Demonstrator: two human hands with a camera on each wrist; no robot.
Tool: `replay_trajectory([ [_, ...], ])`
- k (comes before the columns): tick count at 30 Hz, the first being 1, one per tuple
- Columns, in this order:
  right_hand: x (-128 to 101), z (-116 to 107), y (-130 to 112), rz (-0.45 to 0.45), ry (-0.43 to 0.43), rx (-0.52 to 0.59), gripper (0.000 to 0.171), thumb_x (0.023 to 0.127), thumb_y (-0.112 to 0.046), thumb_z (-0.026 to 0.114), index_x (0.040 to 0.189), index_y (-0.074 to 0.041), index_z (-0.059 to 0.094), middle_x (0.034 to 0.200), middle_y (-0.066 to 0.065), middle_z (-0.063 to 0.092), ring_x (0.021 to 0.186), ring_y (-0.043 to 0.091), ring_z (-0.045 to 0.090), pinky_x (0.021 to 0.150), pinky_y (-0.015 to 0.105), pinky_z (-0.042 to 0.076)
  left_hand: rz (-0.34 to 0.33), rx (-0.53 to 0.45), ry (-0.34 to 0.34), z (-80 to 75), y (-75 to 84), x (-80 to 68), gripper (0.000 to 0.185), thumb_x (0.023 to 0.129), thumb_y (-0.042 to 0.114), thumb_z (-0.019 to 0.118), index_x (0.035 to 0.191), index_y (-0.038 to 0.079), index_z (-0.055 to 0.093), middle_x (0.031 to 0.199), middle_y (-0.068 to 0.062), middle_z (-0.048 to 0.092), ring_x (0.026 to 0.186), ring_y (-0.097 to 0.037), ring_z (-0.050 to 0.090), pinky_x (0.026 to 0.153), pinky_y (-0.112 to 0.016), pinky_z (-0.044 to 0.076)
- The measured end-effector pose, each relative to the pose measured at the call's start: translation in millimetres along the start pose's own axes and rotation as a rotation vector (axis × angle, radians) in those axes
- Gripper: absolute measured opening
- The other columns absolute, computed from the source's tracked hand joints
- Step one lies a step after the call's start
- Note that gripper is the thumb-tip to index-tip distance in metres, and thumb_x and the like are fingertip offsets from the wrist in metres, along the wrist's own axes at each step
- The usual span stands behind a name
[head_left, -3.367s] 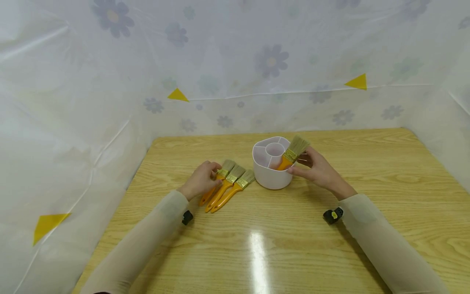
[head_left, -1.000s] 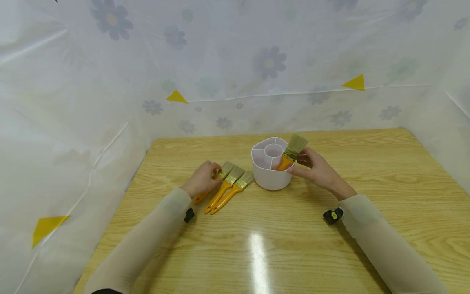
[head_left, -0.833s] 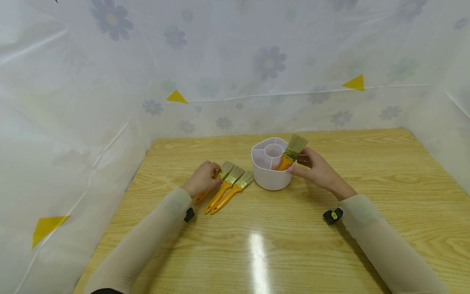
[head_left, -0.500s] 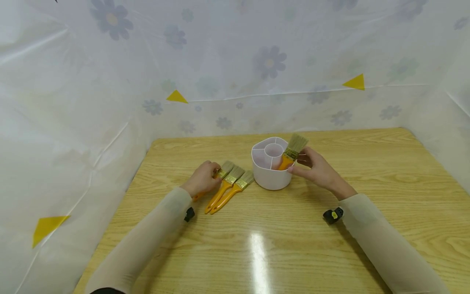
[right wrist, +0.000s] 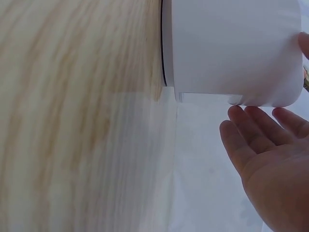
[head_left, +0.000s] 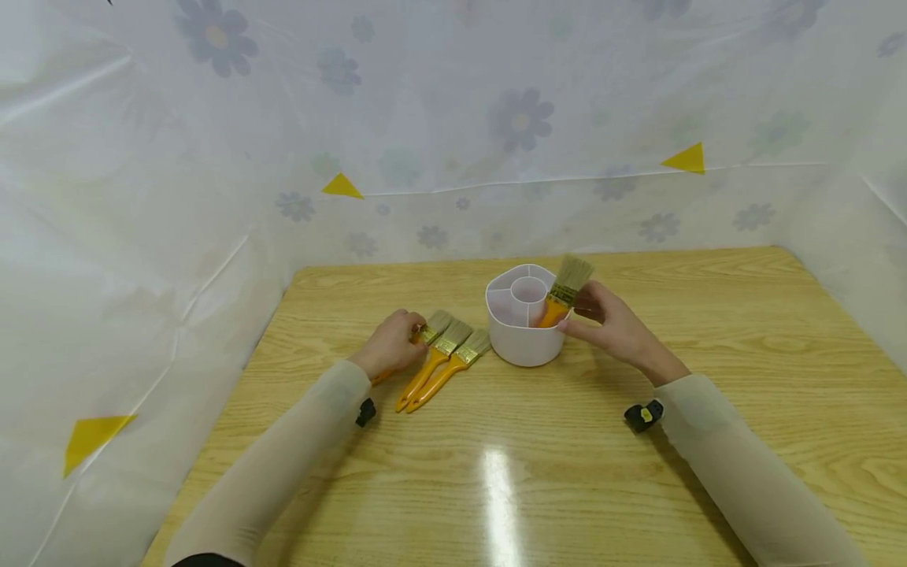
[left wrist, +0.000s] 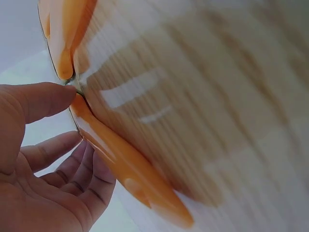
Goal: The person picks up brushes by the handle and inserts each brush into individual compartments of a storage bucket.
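Three brushes [head_left: 442,358] lie on surface [head_left: 538,441] left of cup [head_left: 523,335]; L hand [head_left: 388,346] pinches leftmost handle, R hand [head_left: 615,327], fingers lightly curled, steadies 4th brush [head_left: 564,291] upright in cup.

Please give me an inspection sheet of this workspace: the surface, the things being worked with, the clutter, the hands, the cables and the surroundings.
Surface: wooden table, pale grain, with a glare spot near the front.
Job's things: white divided holder, round, with one brush standing bristles up in a right-side compartment; three orange-handled brushes lying side by side left of it.
Clutter: nothing seen.
Hands: left hand pinches the leftmost lying brush; right hand has its fingers at the holder and the standing brush, but whether it grips the brush cannot be told.
Cables: nothing seen; a small black device sits at each wrist.
Surroundings: floral plastic sheeting on three sides, with yellow triangle markers.
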State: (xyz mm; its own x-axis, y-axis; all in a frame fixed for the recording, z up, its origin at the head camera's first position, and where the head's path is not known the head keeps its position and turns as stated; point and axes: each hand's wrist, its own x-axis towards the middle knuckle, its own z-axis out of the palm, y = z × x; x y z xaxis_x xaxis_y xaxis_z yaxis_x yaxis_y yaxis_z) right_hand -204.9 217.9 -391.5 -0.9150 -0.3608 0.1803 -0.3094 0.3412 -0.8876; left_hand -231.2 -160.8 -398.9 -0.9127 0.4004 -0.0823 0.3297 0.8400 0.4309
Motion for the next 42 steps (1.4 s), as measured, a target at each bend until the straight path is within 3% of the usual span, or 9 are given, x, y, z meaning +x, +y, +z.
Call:
replay_trajectory([
  [16, 0.7, 1.2, 0.2, 0.014, 0.002, 0.039, 0.066, 0.086, -0.021, 0.072, 0.140, -0.010, 0.036, 0.136, 0.010, 0.045, 0.128, 0.028, 0.042, 0.108, 0.052, 0.029, -0.039, 0.006, -0.005, 1.4, 0.0, 3.1, 0.046, 0.087, 0.020, 0.070, 0.127, 0.001, 0.056, 0.110, -0.014, 0.055, 0.095, -0.026, 0.054, 0.085, -0.042, 0.047],
  [42, 1.0, 2.0, 0.7, 0.034, 0.011, 0.009, 0.070, 0.084, -0.023, 0.074, 0.141, -0.010, 0.035, 0.137, 0.011, 0.044, 0.128, 0.032, 0.042, 0.107, 0.052, 0.030, -0.015, 0.021, -0.004, 2.6, -0.9, 4.5, 0.046, 0.086, 0.019, 0.071, 0.126, 0.001, 0.057, 0.106, -0.013, 0.054, 0.093, -0.025, 0.054, 0.083, -0.041, 0.047],
])
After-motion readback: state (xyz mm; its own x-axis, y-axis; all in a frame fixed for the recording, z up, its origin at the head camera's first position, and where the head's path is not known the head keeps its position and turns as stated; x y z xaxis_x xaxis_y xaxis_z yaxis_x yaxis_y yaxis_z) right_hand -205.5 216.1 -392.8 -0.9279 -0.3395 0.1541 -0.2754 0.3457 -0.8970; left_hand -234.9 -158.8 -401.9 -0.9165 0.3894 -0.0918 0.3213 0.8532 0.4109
